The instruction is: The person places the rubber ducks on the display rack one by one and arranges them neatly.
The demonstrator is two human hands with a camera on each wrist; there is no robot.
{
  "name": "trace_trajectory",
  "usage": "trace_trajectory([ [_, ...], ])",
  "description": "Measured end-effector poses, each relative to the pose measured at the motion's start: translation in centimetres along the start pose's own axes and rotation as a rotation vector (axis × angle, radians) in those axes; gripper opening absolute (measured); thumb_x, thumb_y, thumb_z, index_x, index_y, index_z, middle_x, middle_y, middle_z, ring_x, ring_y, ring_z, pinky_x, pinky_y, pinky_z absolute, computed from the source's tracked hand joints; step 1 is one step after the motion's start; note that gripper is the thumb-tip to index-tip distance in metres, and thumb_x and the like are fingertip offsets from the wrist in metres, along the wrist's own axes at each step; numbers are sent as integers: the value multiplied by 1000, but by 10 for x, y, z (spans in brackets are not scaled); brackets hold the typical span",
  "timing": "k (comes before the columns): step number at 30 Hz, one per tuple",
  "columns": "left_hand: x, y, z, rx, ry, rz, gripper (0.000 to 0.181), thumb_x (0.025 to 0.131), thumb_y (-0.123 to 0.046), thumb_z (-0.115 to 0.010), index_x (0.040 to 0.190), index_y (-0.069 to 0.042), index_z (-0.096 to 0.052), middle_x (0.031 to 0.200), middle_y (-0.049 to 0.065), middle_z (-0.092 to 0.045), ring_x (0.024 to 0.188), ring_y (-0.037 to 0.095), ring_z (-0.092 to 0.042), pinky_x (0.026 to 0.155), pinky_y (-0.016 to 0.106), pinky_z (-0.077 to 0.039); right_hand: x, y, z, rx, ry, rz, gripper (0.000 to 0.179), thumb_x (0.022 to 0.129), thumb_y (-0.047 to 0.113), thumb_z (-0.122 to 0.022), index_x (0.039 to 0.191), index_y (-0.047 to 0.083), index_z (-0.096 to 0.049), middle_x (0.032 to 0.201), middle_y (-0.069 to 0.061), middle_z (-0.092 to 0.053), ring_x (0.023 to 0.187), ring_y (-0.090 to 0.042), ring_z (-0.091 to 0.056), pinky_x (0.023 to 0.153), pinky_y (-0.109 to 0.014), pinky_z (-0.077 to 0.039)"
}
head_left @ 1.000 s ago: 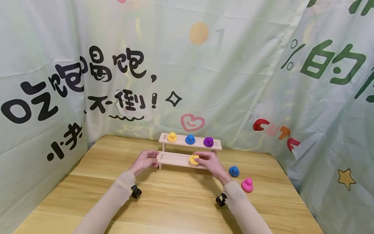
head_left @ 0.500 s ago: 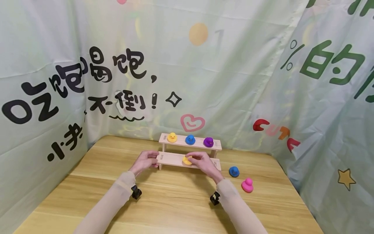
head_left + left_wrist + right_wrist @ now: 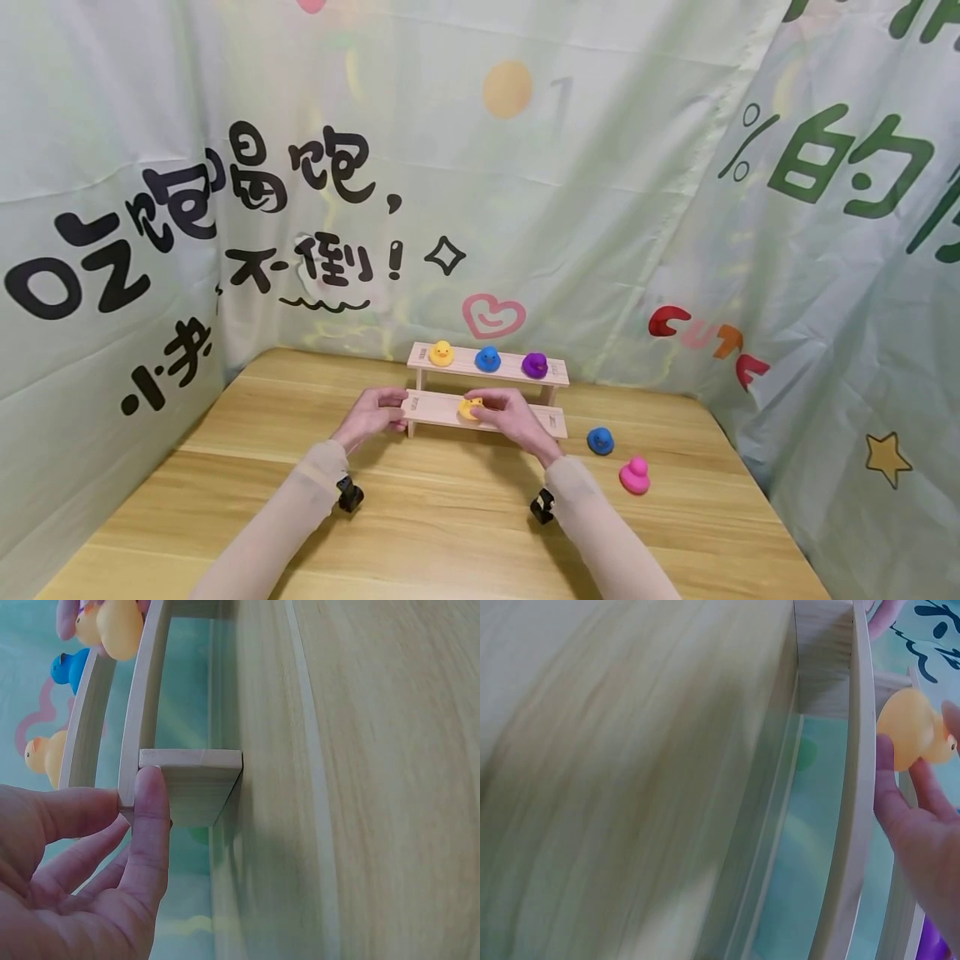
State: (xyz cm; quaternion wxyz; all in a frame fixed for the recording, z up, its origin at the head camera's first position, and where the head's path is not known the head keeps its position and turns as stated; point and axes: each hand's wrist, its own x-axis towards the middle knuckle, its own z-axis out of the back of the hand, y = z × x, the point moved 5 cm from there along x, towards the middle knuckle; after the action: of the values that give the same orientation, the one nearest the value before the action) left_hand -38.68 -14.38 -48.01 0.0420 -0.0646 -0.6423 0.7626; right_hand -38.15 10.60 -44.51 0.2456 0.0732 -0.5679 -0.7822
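Note:
My right hand (image 3: pixel 506 415) holds a yellow rubber duck (image 3: pixel 907 729) at the middle of the front, lower wooden shelf (image 3: pixel 435 407). The duck sits right at the board's surface, partly covered by the fingers in the head view. With thumb and fingers, my left hand (image 3: pixel 97 877) pinches the left end of that same shelf, beside its leg (image 3: pixel 196 780). Behind it on the higher wooden shelf (image 3: pixel 512 360) stand another yellow duck (image 3: pixel 442 353), a blue duck (image 3: pixel 488 359) and a purple duck (image 3: pixel 536 365), in that order from left to right.
On the wooden table (image 3: pixel 420 533), right of the shelves, lie a second blue duck (image 3: pixel 601 441) and a pink duck (image 3: pixel 635 476). A printed cloth (image 3: pixel 585 208) hangs close behind the table and along both sides.
My right hand has moved the yellow duck leftward along the front shelf, from right of its middle to about the middle. The left hand has stayed at the shelf's end.

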Motion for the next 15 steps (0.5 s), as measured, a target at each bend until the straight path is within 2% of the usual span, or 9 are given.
trace_trajectory([
  [6, 2, 2, 1, -1, -11, 6, 42, 91, 12, -54, 133, 13, -50, 122, 32, -57, 75, 18, -66, 68, 27, -61, 7, 3, -11, -22, -23, 18, 32, 93, 7, -65, 125, 2, -65, 123, -18, -67, 102, -16, -66, 81, -17, -55],
  [12, 2, 3, 1, -16, -24, 26, 45, 87, 15, -55, 132, 11, -51, 121, 30, -57, 74, 19, -66, 70, 29, -62, 14, 4, -22, -30, -53, 12, 46, 89, 7, -70, 133, 6, -59, 126, -16, -66, 113, -26, -64, 92, -28, -56],
  [15, 3, 3, 1, -15, -25, 21, 44, 88, 14, -55, 132, 11, -51, 122, 30, -57, 73, 18, -66, 70, 29, -61, 17, 3, -25, -39, -62, -7, 44, 87, 8, -72, 131, 8, -61, 125, -14, -67, 113, -28, -63, 95, -32, -56],
])
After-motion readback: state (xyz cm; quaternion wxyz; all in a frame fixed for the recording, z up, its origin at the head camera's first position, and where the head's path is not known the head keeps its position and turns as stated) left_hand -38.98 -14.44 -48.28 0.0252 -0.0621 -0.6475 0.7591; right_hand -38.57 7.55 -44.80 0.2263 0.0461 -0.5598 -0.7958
